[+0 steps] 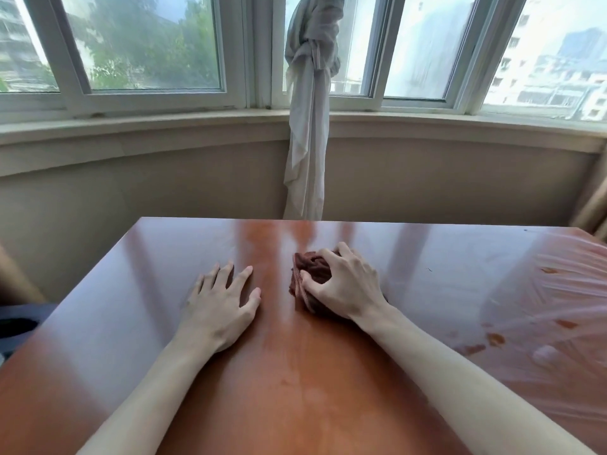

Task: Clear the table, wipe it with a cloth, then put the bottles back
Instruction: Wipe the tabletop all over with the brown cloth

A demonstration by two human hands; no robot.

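Glossy reddish-brown table (131,290) sits up against a bay window (147,44), with a knotted grey curtain (308,93) hanging beyond the fingertips. Clear plastic film (542,307) covers the wood off to the right of the right hand (345,287). That hand's fingers are curled, gripping a bunched dark-red cloth (312,267) on the tabletop. Left hand (220,307) lies flat beside it, fingers spread.

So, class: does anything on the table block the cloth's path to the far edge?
Nothing visible does. The right hand grips the bunched cloth, and the table beyond is bare. The left hand lies flat beside it, off that path.
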